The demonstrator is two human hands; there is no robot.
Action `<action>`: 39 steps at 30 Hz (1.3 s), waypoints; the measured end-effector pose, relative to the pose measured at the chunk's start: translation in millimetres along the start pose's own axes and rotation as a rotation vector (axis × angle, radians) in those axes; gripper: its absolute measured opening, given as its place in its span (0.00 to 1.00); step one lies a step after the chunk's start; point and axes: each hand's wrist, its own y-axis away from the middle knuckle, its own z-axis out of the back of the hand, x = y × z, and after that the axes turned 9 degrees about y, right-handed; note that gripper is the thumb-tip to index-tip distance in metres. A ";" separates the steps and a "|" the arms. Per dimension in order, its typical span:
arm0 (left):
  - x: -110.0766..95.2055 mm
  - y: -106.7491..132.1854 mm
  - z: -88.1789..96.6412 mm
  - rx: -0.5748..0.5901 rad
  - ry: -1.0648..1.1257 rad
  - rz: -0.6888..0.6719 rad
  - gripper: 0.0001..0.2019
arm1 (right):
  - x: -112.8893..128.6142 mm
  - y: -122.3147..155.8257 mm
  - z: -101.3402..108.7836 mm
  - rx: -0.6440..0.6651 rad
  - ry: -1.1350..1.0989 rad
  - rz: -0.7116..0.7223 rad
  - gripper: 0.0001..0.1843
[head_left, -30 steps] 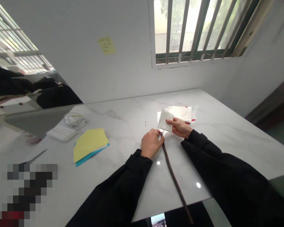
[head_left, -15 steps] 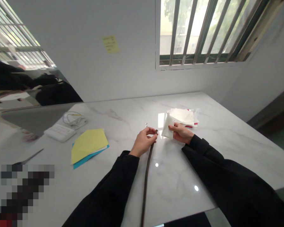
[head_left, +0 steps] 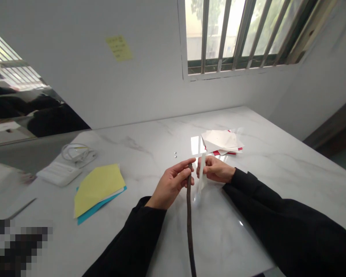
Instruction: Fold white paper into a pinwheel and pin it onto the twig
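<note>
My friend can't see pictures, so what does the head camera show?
A left hand pinches the top of a thin dark stick beside a right hand holding white paper. Both are over a marble table with a paper stack and yellow sheet.

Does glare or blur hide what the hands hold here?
Head view: the window is blown out and mirrors as a bright patch on the glossy table; left hand and its dark stick read sharp; the white paper in the right hand is edge-on and faint.
</note>
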 end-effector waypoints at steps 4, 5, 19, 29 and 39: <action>-1.9 1.7 -0.7 0.003 0.062 0.011 0.23 | -1.3 0.1 -4.8 -0.016 -0.037 -0.007 0.20; -1.9 1.9 -0.7 0.011 0.068 0.014 0.22 | -1.7 0.0 -6.0 -0.013 -0.044 -0.015 0.20; -3.7 3.9 -4.4 0.000 -0.029 0.009 0.17 | 1.5 -3.0 -9.3 -0.034 0.082 0.089 0.13; -2.5 4.0 -2.5 0.033 -0.060 0.006 0.16 | 6.5 -2.2 -9.7 -0.065 0.158 0.093 0.14; -1.0 4.5 -1.0 0.028 -0.063 0.025 0.15 | 8.8 -0.2 -13.5 -0.062 0.154 0.081 0.13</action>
